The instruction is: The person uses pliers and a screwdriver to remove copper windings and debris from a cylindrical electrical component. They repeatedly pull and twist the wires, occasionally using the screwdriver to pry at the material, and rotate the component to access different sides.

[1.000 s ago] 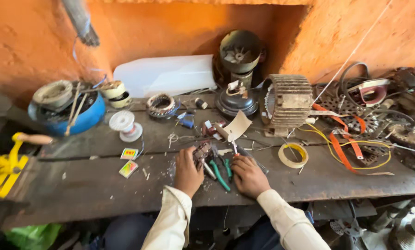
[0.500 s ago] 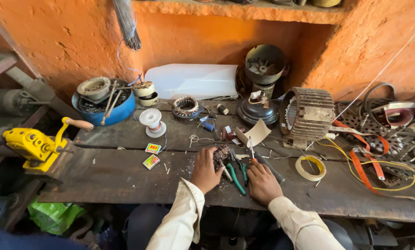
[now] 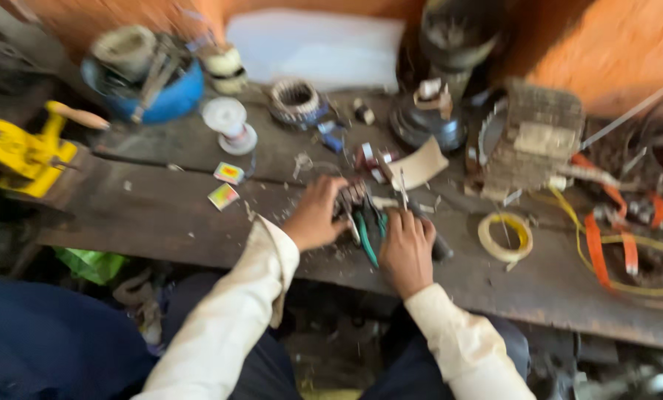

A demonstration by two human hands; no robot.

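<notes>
Scanning from the left: yellow tool (image 3: 17,152) sits at the bench's far-left edge, with a blue bowl (image 3: 153,92) of parts behind it and a white spool (image 3: 229,124) just right of the bowl. Two small coloured cards (image 3: 225,185) lie on the dark wooden bench (image 3: 161,237), with bare board between them and the left hand.

Left hand (image 3: 315,218): fingers curled around a small metal part (image 3: 350,198) at bench centre, thumb side toward it; the frame is blurred, so how tightly it grips cannot be told.

Right hand (image 3: 407,248): fingers bent down over green-handled pliers (image 3: 366,233), which lie on the board between the two hands, touching both. Whether the fingers close round the handles or only press on them cannot be told.

Right of the hands: a roll of yellow tape (image 3: 504,237) lies near, flat, not touching. Behind it stands a motor stator (image 3: 533,141). Orange straps (image 3: 594,248) and yellow wire crowd the right end. Front edge of the bench runs just below both wrists.
</notes>
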